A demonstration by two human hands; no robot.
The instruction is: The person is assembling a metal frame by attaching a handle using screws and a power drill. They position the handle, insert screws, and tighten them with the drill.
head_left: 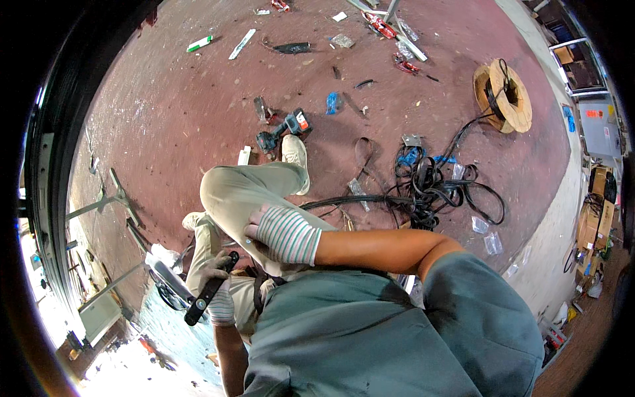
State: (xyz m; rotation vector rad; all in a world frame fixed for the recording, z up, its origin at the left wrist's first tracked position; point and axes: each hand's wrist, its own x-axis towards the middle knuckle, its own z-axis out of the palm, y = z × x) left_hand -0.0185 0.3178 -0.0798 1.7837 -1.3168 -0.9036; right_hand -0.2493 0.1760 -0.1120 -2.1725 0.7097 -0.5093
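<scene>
My left hand [217, 286], in a striped glove, is closed around a black bar-shaped tool [210, 293] with a small round pale spot near its lower end; I cannot make out its exact kind. It is held beside my lower thigh, slanting down to the left. My right hand [286, 235], in a white glove with green stripes, lies on my bent leg [231, 192]. Its fingers rest over the trouser cloth, partly hidden, and no tool shows in it. On the floor beyond my shoe lies a cordless power tool [283, 130].
Tangled black cable [426, 188] lies to the right, running to a wooden spool [520, 99]. Red-handled tools [378, 25] and scraps are scattered farther off. Metal stands [118, 195] rise at the left. Cardboard boxes [593, 218] line the right edge.
</scene>
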